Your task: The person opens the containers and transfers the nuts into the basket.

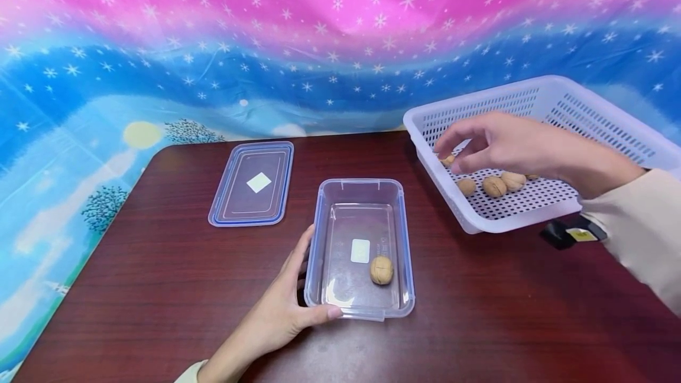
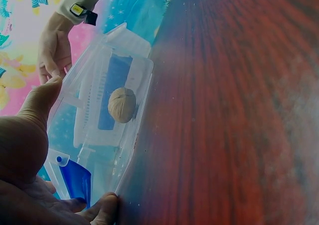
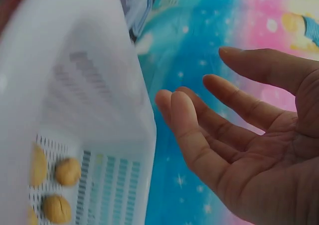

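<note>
A clear plastic food container (image 1: 357,194) stands uncovered on the table, with one walnut (image 1: 381,270) inside near its front right. My left hand (image 1: 276,312) grips the container's front left corner, thumb over the front rim and fingers along the left side. The left wrist view shows the same walnut (image 2: 122,105) through the clear wall. My right hand (image 1: 500,143) is over the left part of a white slotted basket (image 1: 479,223), holding nothing. Its fingers (image 3: 199,150) are loosely bent and apart from the thumb. Several walnuts (image 1: 495,187) lie on the basket floor, partly hidden by the hand.
A clear lid with a blue seal (image 1: 252,185) lies flat on the dark wooden table (image 1: 159,276), behind and left of the container. Behind the table hangs a pink and blue snowflake cloth (image 1: 330,46). The basket stands at the right, its near corner at the table's middle depth.
</note>
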`<state>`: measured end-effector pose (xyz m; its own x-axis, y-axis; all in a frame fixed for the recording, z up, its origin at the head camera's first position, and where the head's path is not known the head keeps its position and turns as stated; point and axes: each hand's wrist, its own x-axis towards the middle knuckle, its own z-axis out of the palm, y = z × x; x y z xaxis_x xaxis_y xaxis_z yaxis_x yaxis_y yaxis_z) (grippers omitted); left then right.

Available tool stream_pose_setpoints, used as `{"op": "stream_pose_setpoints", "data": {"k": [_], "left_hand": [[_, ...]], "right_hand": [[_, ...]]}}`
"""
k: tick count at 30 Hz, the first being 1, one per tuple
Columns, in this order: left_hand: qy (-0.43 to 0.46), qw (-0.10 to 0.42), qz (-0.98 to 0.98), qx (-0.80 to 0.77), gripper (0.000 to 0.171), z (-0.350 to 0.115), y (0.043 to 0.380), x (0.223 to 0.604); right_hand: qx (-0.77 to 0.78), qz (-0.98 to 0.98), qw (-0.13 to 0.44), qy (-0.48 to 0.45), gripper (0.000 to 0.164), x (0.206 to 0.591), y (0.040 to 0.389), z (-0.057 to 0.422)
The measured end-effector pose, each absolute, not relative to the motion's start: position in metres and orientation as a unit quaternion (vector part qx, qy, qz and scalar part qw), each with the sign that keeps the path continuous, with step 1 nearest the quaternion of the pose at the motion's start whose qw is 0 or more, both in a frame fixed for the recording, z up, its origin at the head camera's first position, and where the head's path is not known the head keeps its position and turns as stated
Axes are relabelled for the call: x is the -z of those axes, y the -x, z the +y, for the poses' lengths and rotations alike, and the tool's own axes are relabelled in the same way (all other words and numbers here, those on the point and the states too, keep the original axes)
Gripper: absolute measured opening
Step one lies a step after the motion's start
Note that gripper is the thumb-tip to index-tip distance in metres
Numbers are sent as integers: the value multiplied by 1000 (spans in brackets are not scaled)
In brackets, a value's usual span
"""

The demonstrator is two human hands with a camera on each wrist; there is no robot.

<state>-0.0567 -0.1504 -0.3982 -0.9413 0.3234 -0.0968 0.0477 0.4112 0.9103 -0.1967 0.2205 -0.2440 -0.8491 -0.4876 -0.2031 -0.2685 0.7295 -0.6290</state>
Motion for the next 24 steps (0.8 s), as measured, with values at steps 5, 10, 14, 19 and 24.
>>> {"op": "stream_pose_setpoints", "data": {"k": [5, 10, 14, 19, 24], "left_hand": [[-112, 130, 830, -531, 122, -150, 56, 398], [-112, 130, 828, -534, 122, -151, 56, 398], [-115, 131, 824, -538, 122, -151, 56, 399], [-117, 130, 826, -536, 123, -151, 57, 399], [-124, 131, 816, -549, 122, -151, 57, 399]], "right_hand": [[355, 884, 223, 205, 40, 248, 185, 205], [403, 849, 243, 240, 36, 254, 179, 186], [401, 832, 255, 288, 33, 259, 179, 171], [404, 794, 306, 336, 31, 265, 179, 154], [393, 769, 349, 365, 30, 276, 183, 139]]}}
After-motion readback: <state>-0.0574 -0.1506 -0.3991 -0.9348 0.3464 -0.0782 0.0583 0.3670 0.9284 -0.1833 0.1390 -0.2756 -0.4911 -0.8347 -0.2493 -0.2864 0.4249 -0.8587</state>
